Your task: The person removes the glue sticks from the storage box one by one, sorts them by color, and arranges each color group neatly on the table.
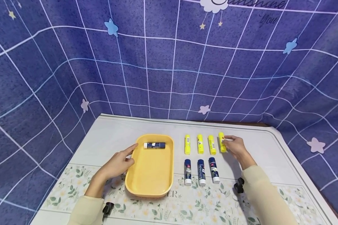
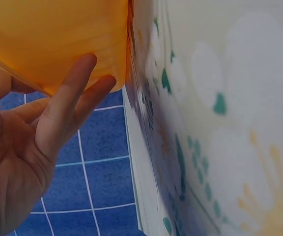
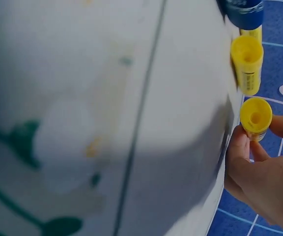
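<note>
A yellow tray (image 1: pixel 149 179) lies on the table, with a dark blue glue stick (image 1: pixel 157 145) with a white end on its floor near the far side. My left hand (image 1: pixel 116 164) is at the tray's left side; in the left wrist view, extended fingers (image 2: pixel 65 101) touch its outer wall. With thumb and fingers, my right hand (image 1: pixel 236 147) pinches a yellow glue stick (image 3: pixel 256 115), the rightmost of a row. To its left lie 3 more yellow glue sticks (image 1: pixel 212 144). Nearer me is a row of 3 dark blue glue sticks (image 1: pixel 201 172) with white ends.
A white and floral cloth (image 1: pixel 208 206) covers the table. A blue grid-patterned curtain (image 1: pixel 157 78) with stars hangs behind it and along both sides. Black straps (image 1: pixel 238 185) show at the wrists by the beige sleeves (image 1: pixel 267 197).
</note>
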Available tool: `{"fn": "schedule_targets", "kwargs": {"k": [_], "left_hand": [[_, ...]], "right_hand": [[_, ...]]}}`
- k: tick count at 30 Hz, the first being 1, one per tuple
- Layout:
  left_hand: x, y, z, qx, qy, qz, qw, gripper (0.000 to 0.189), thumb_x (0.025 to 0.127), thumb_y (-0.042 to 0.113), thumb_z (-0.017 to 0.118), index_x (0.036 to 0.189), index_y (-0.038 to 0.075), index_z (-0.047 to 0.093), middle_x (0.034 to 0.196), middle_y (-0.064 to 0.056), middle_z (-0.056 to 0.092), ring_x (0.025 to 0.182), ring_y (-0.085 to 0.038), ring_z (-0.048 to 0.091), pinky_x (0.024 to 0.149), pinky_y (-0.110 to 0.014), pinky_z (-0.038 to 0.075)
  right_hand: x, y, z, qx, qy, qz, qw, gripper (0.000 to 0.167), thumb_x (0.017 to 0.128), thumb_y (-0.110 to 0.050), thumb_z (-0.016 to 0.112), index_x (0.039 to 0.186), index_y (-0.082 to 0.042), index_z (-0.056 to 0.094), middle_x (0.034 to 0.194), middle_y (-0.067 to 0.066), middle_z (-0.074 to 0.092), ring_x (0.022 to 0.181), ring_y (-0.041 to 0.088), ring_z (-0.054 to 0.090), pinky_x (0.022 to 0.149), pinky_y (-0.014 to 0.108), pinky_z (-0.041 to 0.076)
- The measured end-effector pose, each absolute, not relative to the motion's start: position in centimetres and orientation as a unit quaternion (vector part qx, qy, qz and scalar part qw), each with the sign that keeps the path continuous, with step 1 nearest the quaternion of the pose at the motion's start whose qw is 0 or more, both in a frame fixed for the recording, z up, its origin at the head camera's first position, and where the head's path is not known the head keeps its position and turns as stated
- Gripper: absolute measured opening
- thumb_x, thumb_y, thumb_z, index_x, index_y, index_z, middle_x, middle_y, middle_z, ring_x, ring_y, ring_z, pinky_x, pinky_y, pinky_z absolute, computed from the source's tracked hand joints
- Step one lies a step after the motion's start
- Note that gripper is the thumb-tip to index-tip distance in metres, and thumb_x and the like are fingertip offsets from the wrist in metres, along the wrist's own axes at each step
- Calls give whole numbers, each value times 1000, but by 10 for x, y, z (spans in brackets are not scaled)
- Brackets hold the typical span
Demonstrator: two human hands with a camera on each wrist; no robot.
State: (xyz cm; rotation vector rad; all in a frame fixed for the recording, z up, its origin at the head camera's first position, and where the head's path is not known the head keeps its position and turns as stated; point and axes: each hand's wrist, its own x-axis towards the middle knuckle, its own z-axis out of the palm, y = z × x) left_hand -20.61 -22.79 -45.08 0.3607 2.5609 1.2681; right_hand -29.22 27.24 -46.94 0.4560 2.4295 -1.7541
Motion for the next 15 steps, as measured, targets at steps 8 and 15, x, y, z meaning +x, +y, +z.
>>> {"fn": "schedule_targets", "kwargs": {"k": [8,15], "left_hand": [[-207,-228,-451,129,882,434,129,69,101,7,49,166,13,24,156,-34,43,53,-28,59,55,-39,57],[-207,-227,-451,130,881,437,129,70,101,7,49,166,13,24,157,-33,42,54,-27,60,55,-39,57]], "right_hand": [[-290,275,-477,140,824,-545,66,53,97,-9,62,145,10,51,129,26,58,80,7,58,68,19,54],[-286,272,-471,111,853,-508,50,50,94,-8,65,137,15,56,105,17,66,76,8,61,66,20,56]]}}
